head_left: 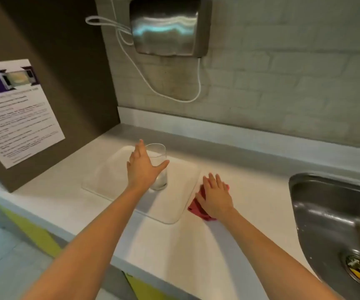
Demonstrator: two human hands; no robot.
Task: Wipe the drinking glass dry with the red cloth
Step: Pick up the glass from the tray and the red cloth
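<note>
1. The white counter runs from the lower left to the right, below a grey brick wall.
2. A round steel sink is set into the counter at the right edge.
3. A shiny metal dispenser box hangs on the wall, with a white cable looping under it.
4. A printed notice sheet with a purple header is fixed on the brown panel at the left.
5. A clear plastic tray lies flat on the counter, left of the sink.
6. The clear drinking glass stands upright on this tray.
7. The left hand is spread open around the near side of the glass, thumb at its right side; whether it touches the glass I cannot tell.
8. The right hand lies flat and released, fingers straight, on the red cloth.
9. The red cloth is crumpled on the counter, just beside the right edge of the tray.
</note>
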